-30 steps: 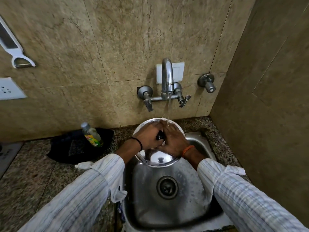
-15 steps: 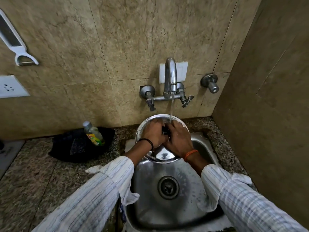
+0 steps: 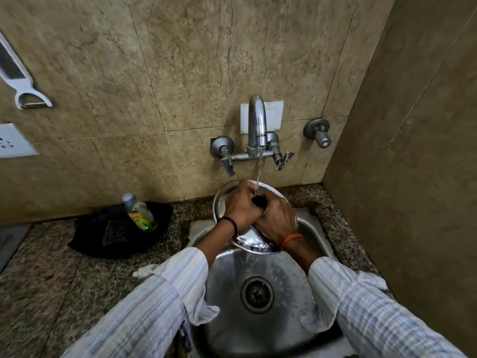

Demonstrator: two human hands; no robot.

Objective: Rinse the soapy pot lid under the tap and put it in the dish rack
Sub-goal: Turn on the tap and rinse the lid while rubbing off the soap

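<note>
The pot lid (image 3: 251,242) is over the far part of the sink (image 3: 260,329), under the running tap (image 3: 257,120). The left hand (image 3: 241,206) and right hand (image 3: 277,219) are closed around its dark knob. Rinsing seems unfinished; no dish rack is visible.

This was a small home kitchen washing corner; a round steel sink (image 3: 258,280) sat sunk into a speckled granite counter (image 3: 51,275), hemmed by beige stone-look wall tiles (image 3: 180,73) on two sides; a wall-mounted tap (image 3: 256,125) with two lever handles ran a thin stream of water; a separate stopcock (image 3: 318,131) stuck out beside it; a bottle of dish liquid (image 3: 139,213) stood in a black tub (image 3: 118,231) against the wall; a white peeler (image 3: 23,83) hung on the tiles above a white socket plate (image 3: 13,140); a white switch plate (image 3: 276,116) sat behind the spout.
</note>
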